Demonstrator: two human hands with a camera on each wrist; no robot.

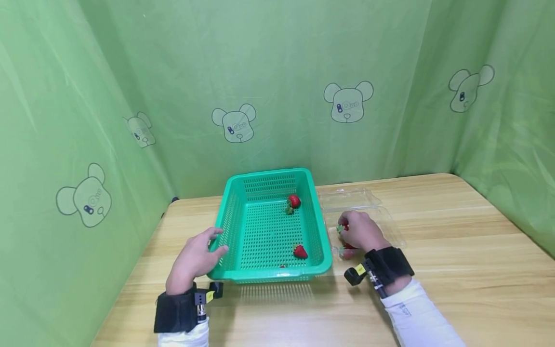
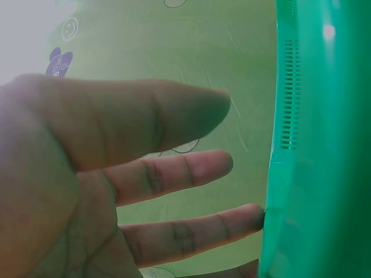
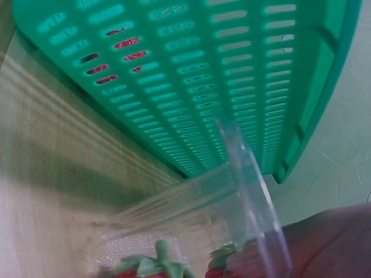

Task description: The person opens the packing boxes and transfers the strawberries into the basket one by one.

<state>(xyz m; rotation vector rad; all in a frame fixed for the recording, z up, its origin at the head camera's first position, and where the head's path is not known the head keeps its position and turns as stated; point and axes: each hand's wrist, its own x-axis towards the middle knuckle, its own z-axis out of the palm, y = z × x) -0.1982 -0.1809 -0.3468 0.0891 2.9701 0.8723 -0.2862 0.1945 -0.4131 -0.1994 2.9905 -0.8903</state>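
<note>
My left hand [image 1: 197, 255] is at the left side of a green perforated plastic basket [image 1: 318, 226], thumb and fingers extended. In the left wrist view a fingertip [image 2: 252, 217] meets the basket's edge. Inside the basket lie a strawberry [image 1: 294, 201] near the back, another strawberry [image 1: 300, 251] near the front right, and a bit of red at the front wall. My right hand [image 1: 364, 231] reaches into a clear plastic clamshell box [image 1: 392, 226] and pinches a strawberry [image 1: 344, 227]. Other strawberries [image 1: 347, 252] lie in the box below the hand; its palm hides part of them.
The clamshell's raised clear lid [image 1: 347, 198] is behind the right hand, close to the basket's right wall. Beneath everything is a light wooden table [image 1: 455, 270]. Green curtains [image 1: 277, 62] with bear-head prints hang at the back and both sides.
</note>
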